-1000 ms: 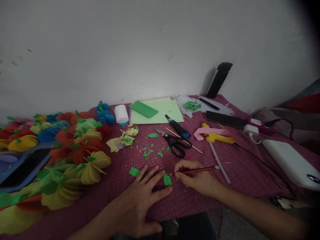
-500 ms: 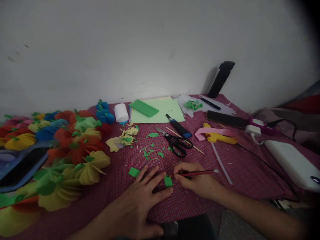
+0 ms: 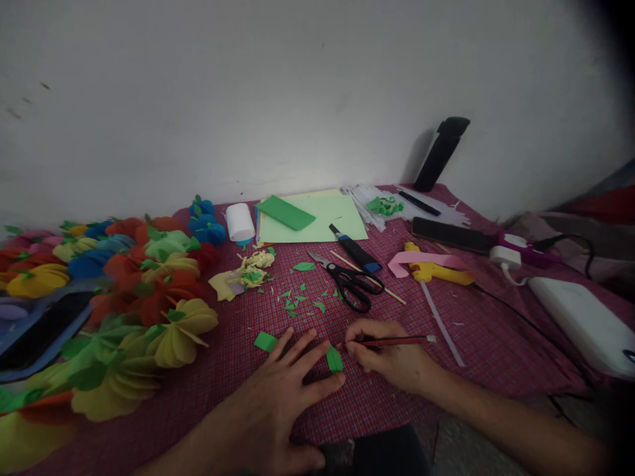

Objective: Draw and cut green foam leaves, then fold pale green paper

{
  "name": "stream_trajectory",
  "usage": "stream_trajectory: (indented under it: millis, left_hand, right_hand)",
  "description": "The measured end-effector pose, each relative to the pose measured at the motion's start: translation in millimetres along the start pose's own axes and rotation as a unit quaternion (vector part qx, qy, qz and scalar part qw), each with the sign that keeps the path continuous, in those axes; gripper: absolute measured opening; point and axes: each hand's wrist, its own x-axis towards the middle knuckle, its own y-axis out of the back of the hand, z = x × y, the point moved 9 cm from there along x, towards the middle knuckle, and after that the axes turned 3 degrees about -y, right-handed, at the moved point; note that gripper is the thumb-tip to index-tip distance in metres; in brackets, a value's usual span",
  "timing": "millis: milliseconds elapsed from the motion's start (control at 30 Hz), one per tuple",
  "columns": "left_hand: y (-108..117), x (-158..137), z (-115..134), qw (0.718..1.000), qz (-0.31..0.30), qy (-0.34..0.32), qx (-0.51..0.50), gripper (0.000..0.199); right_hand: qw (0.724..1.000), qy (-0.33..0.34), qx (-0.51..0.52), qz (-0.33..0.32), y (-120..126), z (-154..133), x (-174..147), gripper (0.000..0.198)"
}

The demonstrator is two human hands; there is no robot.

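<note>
Across the checked cloth (image 3: 370,406), the left hand (image 3: 285,393) spreads flat, two separated fingers bracketing a small creased green paper piece (image 3: 334,359), while the right hand (image 3: 381,349) pinches a slim red-and-black pencil (image 3: 409,340) beside it, and beyond lie jagged green scraps (image 3: 290,305), black-handled scissors (image 3: 342,276) and crumpled yellowish paper (image 3: 258,260).

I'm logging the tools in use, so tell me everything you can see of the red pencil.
The red pencil is slim and straight, with dark striping along its barrel and a pale blunt end; its material looks like painted wood. The right hand grips it near its point. It is held at a low slant, pointing left toward a small green paper piece; whether they touch is unclear.
</note>
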Motion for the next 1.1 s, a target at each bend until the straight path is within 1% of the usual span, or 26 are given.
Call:
stream_trajectory:
  millis: [67,233,367,633,767,967,1100]
  left_hand:
    - [0,0,0,1.000,0.005,-0.004,-0.002,0.083]
    - [0,-1,0,1.000,0.020,-0.010,-0.008,0.084]
    - [0,-1,1,1.000,0.027,-0.014,-0.010,0.083]
    - [2,-1,1,1.000,0.022,-0.011,-0.006,0.084]
    - [2,0,1,1.000,0.019,-0.006,-0.004,0.083]
    - [0,0,1,1.000,0.015,-0.003,-0.002,0.086]
    - [1,0,2,1.000,0.013,-0.006,0.000,0.086]
  right_hand:
    - [1.000,-0.007,0.009,0.004,2,3,-1,0.009]
    - [0.998,0.030,-0.049,-0.008,0,-8,-4,0.009]
    - [0.996,0.044,-0.076,-0.011,-1,-14,-4,0.011]
    - [0.994,0.065,-0.083,-0.019,-3,-13,-4,0.010]
    - [0.995,0.062,-0.080,-0.017,-3,-13,-3,0.010]
    - [0.999,0.010,-0.039,0.006,2,-6,-3,0.011]
    - [0.996,0.047,-0.077,0.005,1,-11,-6,0.010]
